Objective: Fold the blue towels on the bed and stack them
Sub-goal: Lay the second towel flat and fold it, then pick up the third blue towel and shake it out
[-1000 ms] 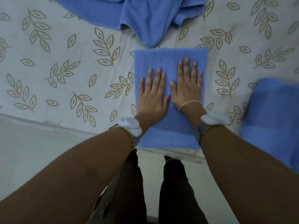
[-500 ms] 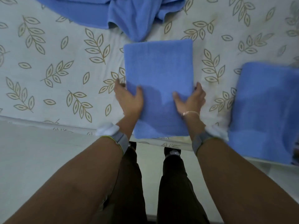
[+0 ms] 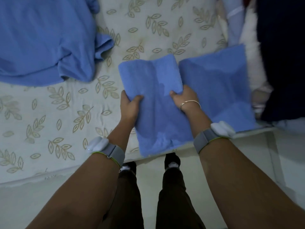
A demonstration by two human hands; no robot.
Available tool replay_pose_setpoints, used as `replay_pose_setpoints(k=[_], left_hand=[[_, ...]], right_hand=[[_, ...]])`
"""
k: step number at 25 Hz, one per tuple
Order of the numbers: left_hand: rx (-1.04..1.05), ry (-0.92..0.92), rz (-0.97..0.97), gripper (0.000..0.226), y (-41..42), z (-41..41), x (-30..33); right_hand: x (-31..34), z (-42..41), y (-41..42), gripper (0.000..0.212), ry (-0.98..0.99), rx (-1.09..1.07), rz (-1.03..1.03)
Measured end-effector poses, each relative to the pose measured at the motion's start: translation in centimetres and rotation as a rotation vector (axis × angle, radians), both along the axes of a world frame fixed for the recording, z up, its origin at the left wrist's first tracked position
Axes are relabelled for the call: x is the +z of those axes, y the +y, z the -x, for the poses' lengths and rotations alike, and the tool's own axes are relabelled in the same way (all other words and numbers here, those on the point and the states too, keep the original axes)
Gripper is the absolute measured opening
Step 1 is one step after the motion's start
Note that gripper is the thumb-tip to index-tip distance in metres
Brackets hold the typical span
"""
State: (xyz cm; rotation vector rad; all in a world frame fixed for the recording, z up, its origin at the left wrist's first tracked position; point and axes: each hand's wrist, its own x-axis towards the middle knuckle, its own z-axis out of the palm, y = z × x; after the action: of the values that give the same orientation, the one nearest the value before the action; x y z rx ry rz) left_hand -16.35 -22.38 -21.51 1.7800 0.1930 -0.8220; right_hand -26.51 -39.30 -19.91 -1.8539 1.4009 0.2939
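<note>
A folded blue towel (image 3: pixel 155 103) is held lifted off the bed near its front edge. My left hand (image 3: pixel 130 104) grips its left side and my right hand (image 3: pixel 184 96) grips its right side, thumbs on top, fingers hidden underneath. Just to the right lies another folded blue towel (image 3: pixel 219 90), flat on the bed; the held towel's right edge sits beside it. A large unfolded blue towel (image 3: pixel 41 42) lies crumpled at the upper left.
The bed sheet (image 3: pixel 54 109) is pale with a gold leaf print. A white fluffy item (image 3: pixel 252 52) and a dark shape (image 3: pixel 283 60) lie at the right. The bed edge (image 3: pixel 247 131) runs in front of my legs (image 3: pixel 128 195).
My hands went from pressing flat on the folded towel to gripping its two sides. The towel has come up off the bed and moved right, next to the other folded towel.
</note>
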Motion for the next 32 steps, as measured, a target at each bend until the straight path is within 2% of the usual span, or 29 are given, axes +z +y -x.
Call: replay_pose_setpoints(k=[5, 10, 12, 14, 16, 18, 19, 21, 22, 24, 27, 29, 32], left_hand=[[-0.007, 0.054, 0.113, 0.038, -8.4, 1.6, 3.2], [-0.052, 0.086, 0.24, 0.036, -14.9, 7.4, 1.6], [-0.174, 0.131, 0.137, 0.052, -15.7, 9.3, -0.7], [-0.365, 0.201, -0.026, 0.07, -15.9, 10.6, -2.6], [-0.523, 0.097, -0.116, 0.072, -15.8, 10.7, -4.3], [-0.508, 0.008, -0.187, 0.081, -16.1, 10.3, -5.8], [-0.434, 0.08, -0.185, 0.09, -16.2, 10.1, -6.0], [-0.274, 0.347, -0.102, 0.098, -16.4, 10.3, -6.8], [-0.222, 0.439, -0.057, 0.097, -16.5, 10.3, -7.0], [-0.204, 0.484, -0.019, 0.087, -16.8, 10.3, -7.6], [-0.181, 0.403, -0.016, 0.053, -16.6, 9.9, -7.3], [-0.197, 0.315, -0.031, 0.05, -15.5, 9.6, -6.7], [-0.438, 0.039, -0.165, 0.05, -11.3, 7.4, -6.5]], right_hand=[[4.4, 3.0, -8.1, 0.046, 0.03, -0.068, 0.114], [5.9, 9.2, -14.1, 0.039, 0.096, -0.194, 0.306], [4.6, 10.9, -14.5, 0.037, 0.116, -0.197, 0.359], [2.6, 12.2, -14.3, 0.047, 0.14, -0.187, 0.334], [0.5, 13.0, -13.5, 0.066, 0.186, -0.169, 0.275], [-1.1, 13.2, -12.4, 0.079, 0.192, -0.139, 0.273], [-1.6, 13.3, -11.8, 0.081, 0.214, -0.108, 0.287], [-2.4, 13.1, -10.5, 0.086, 0.286, -0.046, 0.302], [-2.6, 12.9, -9.8, 0.088, 0.314, -0.026, 0.312], [-3.1, 12.2, -8.5, 0.087, 0.32, 0.012, 0.318], [-3.7, 9.8, -6.2, 0.082, 0.277, 0.138, 0.261], [-3.6, 8.5, -5.0, 0.081, 0.254, 0.143, 0.235], [-3.3, 6.2, -2.7, 0.075, 0.201, 0.176, 0.295]])
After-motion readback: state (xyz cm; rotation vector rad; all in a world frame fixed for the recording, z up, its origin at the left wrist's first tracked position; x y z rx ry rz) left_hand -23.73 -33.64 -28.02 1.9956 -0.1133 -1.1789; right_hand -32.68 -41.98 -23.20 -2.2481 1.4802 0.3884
